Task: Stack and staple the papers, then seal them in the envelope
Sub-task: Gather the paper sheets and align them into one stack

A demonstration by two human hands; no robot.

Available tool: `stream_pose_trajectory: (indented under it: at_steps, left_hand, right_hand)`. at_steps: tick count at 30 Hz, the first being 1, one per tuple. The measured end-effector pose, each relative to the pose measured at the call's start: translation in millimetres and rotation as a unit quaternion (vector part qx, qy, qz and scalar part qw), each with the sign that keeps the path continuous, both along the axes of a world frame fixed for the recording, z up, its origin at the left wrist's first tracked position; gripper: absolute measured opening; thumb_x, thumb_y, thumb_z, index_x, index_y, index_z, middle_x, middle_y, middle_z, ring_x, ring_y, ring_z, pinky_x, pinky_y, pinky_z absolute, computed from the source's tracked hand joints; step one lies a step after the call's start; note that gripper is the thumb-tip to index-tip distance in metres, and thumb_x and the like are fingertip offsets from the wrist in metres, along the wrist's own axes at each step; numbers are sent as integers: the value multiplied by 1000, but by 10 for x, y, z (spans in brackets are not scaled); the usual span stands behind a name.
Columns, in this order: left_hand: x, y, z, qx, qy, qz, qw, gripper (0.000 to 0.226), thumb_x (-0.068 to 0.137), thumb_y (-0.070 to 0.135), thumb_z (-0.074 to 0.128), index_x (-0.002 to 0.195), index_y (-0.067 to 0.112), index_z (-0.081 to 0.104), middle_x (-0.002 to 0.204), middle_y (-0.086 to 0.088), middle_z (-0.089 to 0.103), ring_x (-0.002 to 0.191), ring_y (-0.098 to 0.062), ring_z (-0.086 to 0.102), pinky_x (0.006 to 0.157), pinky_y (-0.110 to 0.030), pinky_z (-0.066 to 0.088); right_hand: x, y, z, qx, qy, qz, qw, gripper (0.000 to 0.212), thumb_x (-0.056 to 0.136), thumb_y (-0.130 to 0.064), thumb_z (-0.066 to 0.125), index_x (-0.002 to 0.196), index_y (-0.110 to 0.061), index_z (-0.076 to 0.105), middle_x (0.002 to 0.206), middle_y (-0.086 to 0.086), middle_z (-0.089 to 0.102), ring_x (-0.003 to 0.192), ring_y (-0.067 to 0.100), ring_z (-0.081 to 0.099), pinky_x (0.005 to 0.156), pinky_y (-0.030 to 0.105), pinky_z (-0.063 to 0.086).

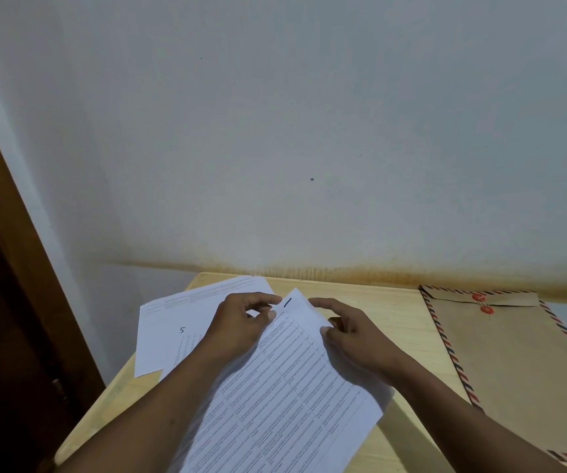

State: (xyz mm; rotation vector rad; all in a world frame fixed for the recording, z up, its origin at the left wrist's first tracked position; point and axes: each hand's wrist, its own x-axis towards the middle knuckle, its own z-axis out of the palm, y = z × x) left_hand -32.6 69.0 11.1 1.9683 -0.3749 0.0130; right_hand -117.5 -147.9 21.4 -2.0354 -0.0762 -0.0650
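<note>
A white printed sheet marked "1" is raised at an angle over the wooden table. My left hand pinches its top edge next to the "1". My right hand grips its right edge with thumb and fingers. To the left lie other white sheets, one marked "5", partly hanging over the table's left edge, with another sheet beneath it. A brown envelope with a red-and-blue striped border and two red string buttons lies flat on the right. No stapler is in view.
A grey-white wall stands right behind the table's far edge. A dark brown wooden door frame runs down the left side. The envelope reaches past the table's right part toward the frame edge.
</note>
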Motion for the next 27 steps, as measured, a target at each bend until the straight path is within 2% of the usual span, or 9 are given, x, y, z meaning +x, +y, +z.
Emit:
stream_pose_trajectory:
  at_steps: [5, 9, 11, 14, 18, 21, 22, 25, 27]
  left_hand:
    - [-15, 2, 4, 8, -8, 4, 1000, 23, 92, 19, 75, 103, 39, 79, 93, 12, 73, 75, -11, 60, 77, -21, 47]
    - [-2, 14, 3, 25, -4, 2, 1000, 22, 91, 22, 76, 104, 39, 78, 101, 12, 71, 65, -9, 53, 77, -23, 44]
    - [1, 20, -1, 27, 10, 3, 1000, 22, 90, 22, 77, 106, 38, 78, 104, 13, 72, 68, -11, 59, 80, -24, 46]
    - [10, 16, -27, -1, 45, -2, 999, 20, 89, 23, 78, 106, 34, 79, 105, 13, 77, 86, -17, 74, 91, -35, 55]
    - [-5, 5, -34, -17, 45, 3, 999, 21, 90, 20, 77, 107, 32, 81, 90, 8, 78, 90, -12, 71, 92, -29, 53]
    - [-9, 4, -49, -28, 48, 3, 998, 21, 89, 19, 77, 106, 32, 81, 77, 11, 74, 80, -7, 67, 90, -29, 54]
    - [-6, 9, -52, -32, 50, 2, 998, 21, 89, 18, 77, 105, 31, 81, 76, 10, 73, 78, -7, 67, 90, -30, 54]
    - [-18, 12, -34, -36, 43, 1, 998, 21, 90, 16, 76, 105, 30, 81, 82, 1, 75, 79, -5, 69, 86, -24, 52]
    - [-25, 5, -13, -32, 31, 5, 999, 21, 91, 16, 75, 104, 31, 80, 86, -3, 75, 81, -4, 70, 83, -20, 49]
  right_hand:
    - [-17, 15, 38, 2, 2, 0, 1000, 48, 98, -4, 46, 136, -33, 56, 79, -8, 74, 76, 6, 71, 67, 14, 52]
    - [-40, 16, 46, 2, 1, 4, 1000, 48, 98, -5, 46, 135, -33, 57, 85, -5, 76, 82, 13, 73, 68, 20, 54]
    - [-51, 19, 46, 7, 2, 8, 1000, 47, 99, -4, 46, 136, -31, 56, 85, -7, 77, 84, 11, 74, 67, 18, 54]
    - [-55, 41, 53, 15, 3, 15, 1000, 47, 99, -3, 46, 137, -28, 56, 89, -3, 78, 86, 13, 75, 69, 20, 56]
    - [-38, 47, 43, 18, -5, 19, 1000, 48, 97, 0, 45, 135, -26, 59, 91, -1, 78, 87, 16, 75, 73, 24, 57]
    - [-11, 19, 13, 8, -10, 15, 1000, 49, 95, -1, 46, 134, -28, 60, 93, 8, 77, 88, 24, 74, 84, 41, 58]
    - [-3, 15, 7, 3, -12, 15, 1000, 49, 95, -1, 47, 134, -28, 60, 89, 5, 77, 85, 23, 74, 82, 40, 58]
    - [16, 13, -5, -20, -22, 9, 1000, 49, 95, -1, 50, 134, -28, 60, 65, -13, 65, 64, 4, 61, 64, 18, 49]
    - [30, 6, -17, -32, -28, 2, 999, 50, 94, -2, 51, 134, -30, 61, 59, -16, 54, 60, 2, 52, 61, 13, 42]
